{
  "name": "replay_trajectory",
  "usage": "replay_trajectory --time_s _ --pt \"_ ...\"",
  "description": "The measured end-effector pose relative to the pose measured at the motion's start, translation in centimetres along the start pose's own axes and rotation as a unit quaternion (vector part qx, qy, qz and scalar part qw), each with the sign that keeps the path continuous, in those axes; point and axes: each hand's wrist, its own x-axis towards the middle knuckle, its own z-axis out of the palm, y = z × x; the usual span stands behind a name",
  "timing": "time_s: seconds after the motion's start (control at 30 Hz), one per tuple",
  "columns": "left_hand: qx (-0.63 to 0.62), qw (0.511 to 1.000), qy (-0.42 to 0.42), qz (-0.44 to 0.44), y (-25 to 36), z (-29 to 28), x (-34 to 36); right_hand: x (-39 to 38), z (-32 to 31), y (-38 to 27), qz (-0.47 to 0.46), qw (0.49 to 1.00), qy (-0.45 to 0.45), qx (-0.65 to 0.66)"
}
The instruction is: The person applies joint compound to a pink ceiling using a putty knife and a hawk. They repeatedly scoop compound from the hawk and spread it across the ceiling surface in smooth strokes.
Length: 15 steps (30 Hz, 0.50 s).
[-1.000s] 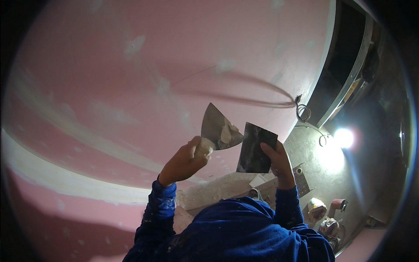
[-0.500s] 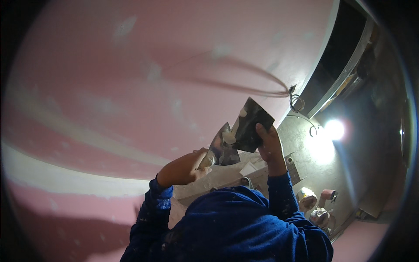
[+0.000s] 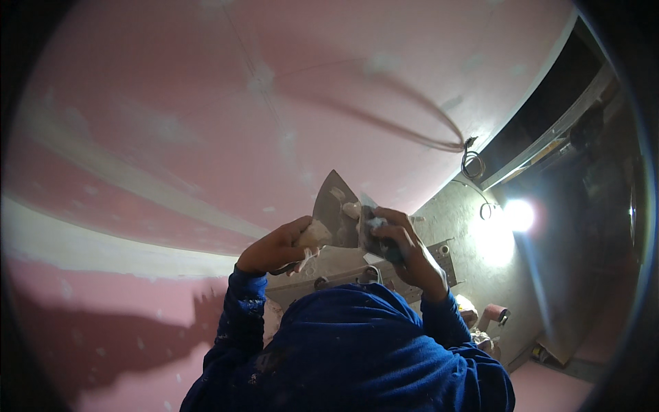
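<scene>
Turned nearly edge-on since the frame half a second ago, the dark plate (image 3: 369,237) has swung left and down with the right hand (image 3: 410,254), while the putty knife (image 3: 334,213) has tipped further upward in the left hand (image 3: 269,250). Nearest, at the bottom of the frame, is the person's blue top (image 3: 384,350). Beyond it, at the centre, the left fingers are clamped on the knife's pale handle (image 3: 313,235); its axis runs from there up and to the right, one blade corner pointing to the top. The right fingers are clamped around the plate, whose long axis stands close to vertical, its top leaning left. Plate and blade overlap at the knife's right side; whether they touch, I cannot tell. White paste (image 3: 351,210) sits on the blade there.

Farther off, at lower right, two pale bag-like containers (image 3: 482,341) stand near a reddish cylinder (image 3: 493,313); their contents are too small to tell. A bright lamp (image 3: 518,215) shines at right, below a coiled cable (image 3: 472,165). Pink wall (image 3: 171,62) fills the upper left.
</scene>
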Motion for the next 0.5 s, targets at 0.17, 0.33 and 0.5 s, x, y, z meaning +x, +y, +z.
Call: replay_trajectory --time_s 0.17,0.33,0.5 --pt "0.011 1.0 -0.009 -0.022 -0.2 -0.6 -0.1 0.5 -1.7 3.0 0.109 0.979 -0.025 -0.173" --pt "0.024 1.0 -0.001 -0.011 -0.3 -0.5 -0.3 1.2 -5.2 0.5 0.037 0.947 -0.007 -0.32" --pt "0.054 0.998 -0.03 -0.027 0.8 -0.5 -0.3 3.3 -5.8 -3.9 -0.068 0.909 -0.091 -0.402"
